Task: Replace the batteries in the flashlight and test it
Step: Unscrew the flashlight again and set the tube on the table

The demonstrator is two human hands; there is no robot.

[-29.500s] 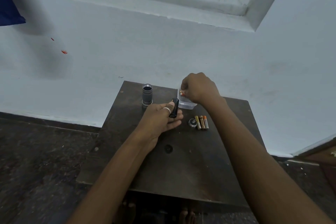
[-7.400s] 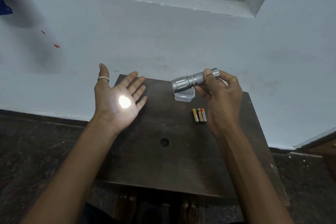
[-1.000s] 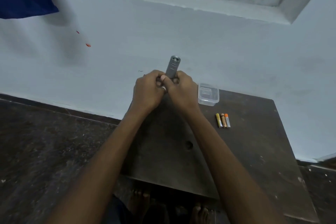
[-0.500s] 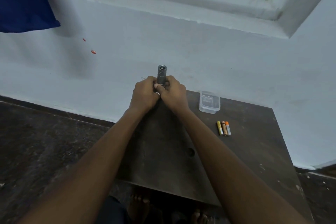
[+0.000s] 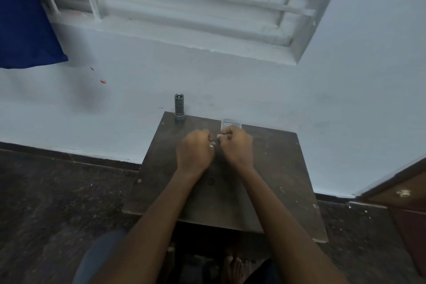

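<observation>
The grey metal cylindrical flashlight (image 5: 179,107) stands upright at the far left edge of the dark wooden bench (image 5: 276,168), apart from both hands. The left hand (image 5: 196,150) and right hand (image 5: 235,146) hover curled, side by side; whether either grip holds anything, I cannot tell. The task looks finished; next probably comes tidying beside the clear plastic box (image 5: 231,123).
</observation>
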